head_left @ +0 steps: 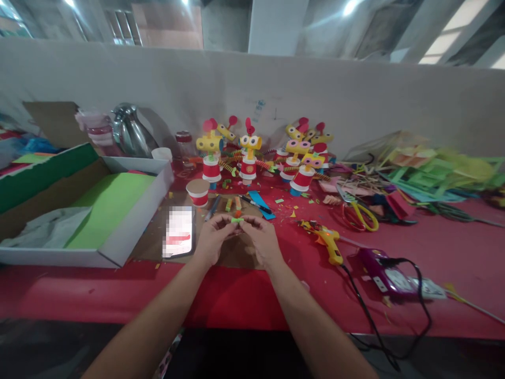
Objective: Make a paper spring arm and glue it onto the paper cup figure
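Pinching with thumbs and fingertips, the left hand and right hand meet over a small green-and-orange paper piece, the grip nearly closed with only the paper's thickness seeming to separate the fingers. The piece is held up above a brown cardboard sheet on the red tabletop; its exact folds are too small to tell. Just beyond the fingers lie two short pleated strips, apparently finished, beside a pen and a blue strip. Near the left hand are a lit phone and a red-and-white cup with a brown top, bearing no head or arms. Farther back stands a cluster of cup figures with yellow heads and pleated arms; these look complete, so I judge several are done, while the held piece, loose strips and bare cup remain unassembled. To the right rest a yellow glue gun and scissors; a white-sided box sits at the left.
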The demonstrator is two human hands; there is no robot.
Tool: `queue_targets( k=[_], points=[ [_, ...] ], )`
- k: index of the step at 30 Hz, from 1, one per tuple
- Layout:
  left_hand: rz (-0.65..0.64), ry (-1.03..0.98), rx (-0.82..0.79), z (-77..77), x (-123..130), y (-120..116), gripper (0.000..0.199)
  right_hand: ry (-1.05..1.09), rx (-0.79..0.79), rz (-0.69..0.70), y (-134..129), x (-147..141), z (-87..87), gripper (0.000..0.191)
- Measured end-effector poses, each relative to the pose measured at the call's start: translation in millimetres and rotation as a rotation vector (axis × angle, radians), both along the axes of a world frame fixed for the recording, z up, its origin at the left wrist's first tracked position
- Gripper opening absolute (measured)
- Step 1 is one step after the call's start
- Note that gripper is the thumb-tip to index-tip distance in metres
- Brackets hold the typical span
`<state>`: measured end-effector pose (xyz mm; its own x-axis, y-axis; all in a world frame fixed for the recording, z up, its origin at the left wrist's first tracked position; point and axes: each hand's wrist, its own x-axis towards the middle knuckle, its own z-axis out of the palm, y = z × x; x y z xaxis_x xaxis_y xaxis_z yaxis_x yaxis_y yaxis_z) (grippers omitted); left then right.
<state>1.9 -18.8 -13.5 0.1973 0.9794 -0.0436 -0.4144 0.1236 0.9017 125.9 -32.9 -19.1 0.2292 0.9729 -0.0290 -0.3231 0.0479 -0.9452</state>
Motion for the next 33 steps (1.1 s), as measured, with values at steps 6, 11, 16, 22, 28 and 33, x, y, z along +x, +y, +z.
queue_targets(
  k=[6,11,16,22,28,33],
  points=[
    [0.028,0.044,0.026,-3.2,0,1,0.031,-0.052,0.006,-0.014,-1,-1,-0.2,0.024],
    [0.043,0.082,0.058,-7.9,0,2,0.028,-0.079,0.024,-0.008,-2,-1,-0.4,0.024],
    [0.054,0.093,0.057,-8.4,1,4,0.025,-0.119,0.038,0.003,-2,-1,-2.1,0.026],
    [0.055,0.093,0.096,-6.0,1,2,0.021,-0.126,0.020,-0.013,-1,-1,-1.8,0.027],
    [0.001,-0.108,-0.065,0.1,-1,3,0.020,-0.086,0.023,-0.047,1,0,-2.0,0.025],
    [-0.044,-0.142,-0.134,1.6,-4,4,0.017,-0.086,0.032,-0.038,0,1,-2.0,0.027]
  ],
)
